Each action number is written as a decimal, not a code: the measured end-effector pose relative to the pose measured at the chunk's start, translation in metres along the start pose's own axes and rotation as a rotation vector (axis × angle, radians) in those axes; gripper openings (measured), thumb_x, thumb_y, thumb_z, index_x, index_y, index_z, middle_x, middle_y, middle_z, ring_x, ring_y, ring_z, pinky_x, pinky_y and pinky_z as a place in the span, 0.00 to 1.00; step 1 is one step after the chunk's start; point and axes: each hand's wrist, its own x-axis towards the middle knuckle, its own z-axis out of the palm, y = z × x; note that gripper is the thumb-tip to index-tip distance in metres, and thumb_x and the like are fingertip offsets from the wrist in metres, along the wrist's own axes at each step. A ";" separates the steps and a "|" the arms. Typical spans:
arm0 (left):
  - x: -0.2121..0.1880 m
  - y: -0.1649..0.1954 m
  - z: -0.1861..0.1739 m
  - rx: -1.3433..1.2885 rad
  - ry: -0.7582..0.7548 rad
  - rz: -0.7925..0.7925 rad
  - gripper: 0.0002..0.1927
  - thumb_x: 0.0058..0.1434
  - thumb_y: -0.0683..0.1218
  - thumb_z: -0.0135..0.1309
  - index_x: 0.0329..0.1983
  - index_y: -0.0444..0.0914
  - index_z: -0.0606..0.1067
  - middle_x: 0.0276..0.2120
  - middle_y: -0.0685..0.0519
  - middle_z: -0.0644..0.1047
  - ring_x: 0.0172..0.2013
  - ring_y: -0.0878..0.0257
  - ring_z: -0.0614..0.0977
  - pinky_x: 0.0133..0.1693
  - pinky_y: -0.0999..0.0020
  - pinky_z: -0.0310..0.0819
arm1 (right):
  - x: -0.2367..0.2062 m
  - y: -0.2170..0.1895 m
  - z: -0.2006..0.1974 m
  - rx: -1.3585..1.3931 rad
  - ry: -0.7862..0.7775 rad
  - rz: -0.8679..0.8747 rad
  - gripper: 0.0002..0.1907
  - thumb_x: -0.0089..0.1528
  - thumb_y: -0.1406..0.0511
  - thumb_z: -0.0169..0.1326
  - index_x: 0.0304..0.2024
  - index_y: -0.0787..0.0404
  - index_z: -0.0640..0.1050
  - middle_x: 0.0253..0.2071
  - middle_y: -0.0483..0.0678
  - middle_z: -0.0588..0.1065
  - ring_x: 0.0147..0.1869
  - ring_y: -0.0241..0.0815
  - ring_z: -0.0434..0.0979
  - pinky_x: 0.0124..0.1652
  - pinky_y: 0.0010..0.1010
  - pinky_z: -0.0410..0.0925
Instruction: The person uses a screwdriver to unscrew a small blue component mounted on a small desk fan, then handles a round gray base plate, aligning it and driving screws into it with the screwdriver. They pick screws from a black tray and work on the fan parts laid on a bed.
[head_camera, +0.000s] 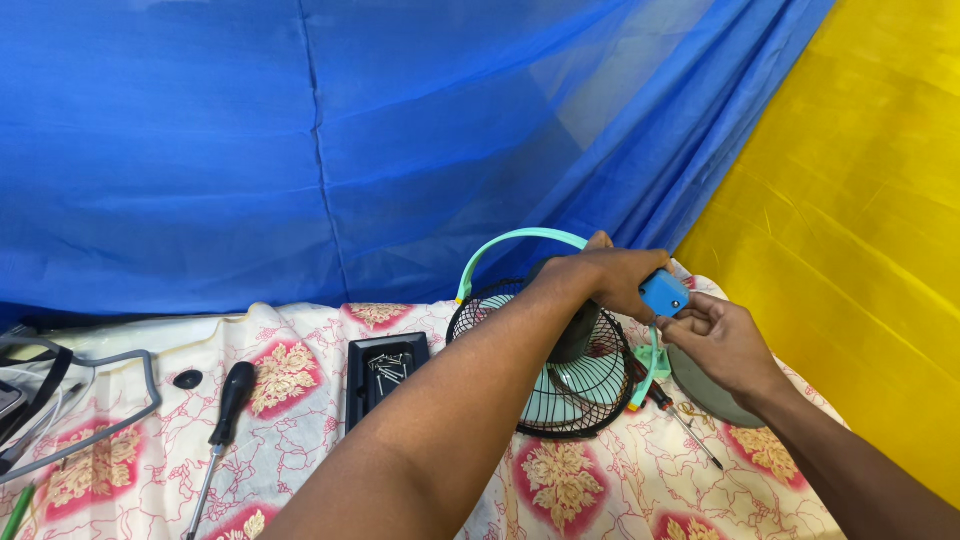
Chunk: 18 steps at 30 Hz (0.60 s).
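Left hand is wrapped over the top of a small table fan, fingers curled around a blue plastic block on its mint-green hoop frame. Right hand sits just under that block, fingers half curled and touching its underside – can't tell if it's really gripping anything. The fan stands near the right edge of the table's floral cloth, one black wire grille facing the camera, pale blades behind it. Just right of the fan lies one screwdriver, and a round grey-green piece sits partly hidden under the right wrist. Left of the fan, mid-table, one black tray holds a small pile of screws – too many and too small to count. Further left lies a second, black-handled screwdriver, one small black cap near it, and a grey wire frame at the left edge.
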 end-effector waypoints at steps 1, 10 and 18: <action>0.000 0.000 0.000 -0.004 0.004 -0.002 0.42 0.45 0.65 0.68 0.63 0.53 0.67 0.54 0.52 0.81 0.54 0.58 0.80 0.59 0.60 0.55 | 0.000 0.000 -0.001 0.001 -0.009 -0.010 0.17 0.61 0.68 0.58 0.52 0.69 0.79 0.32 0.48 0.79 0.35 0.34 0.75 0.39 0.26 0.68; -0.004 0.001 0.001 0.010 0.016 -0.007 0.44 0.43 0.66 0.66 0.64 0.54 0.67 0.53 0.52 0.81 0.52 0.56 0.80 0.58 0.60 0.55 | -0.005 0.003 -0.014 0.195 -0.104 0.097 0.18 0.64 0.62 0.49 0.53 0.65 0.78 0.45 0.47 0.80 0.49 0.38 0.80 0.49 0.32 0.70; -0.014 0.010 -0.009 -0.025 0.015 -0.013 0.44 0.41 0.66 0.68 0.63 0.53 0.70 0.53 0.54 0.81 0.52 0.54 0.79 0.58 0.59 0.58 | -0.006 0.014 -0.018 0.323 -0.091 0.150 0.17 0.65 0.66 0.46 0.52 0.68 0.77 0.46 0.52 0.80 0.50 0.41 0.79 0.49 0.35 0.71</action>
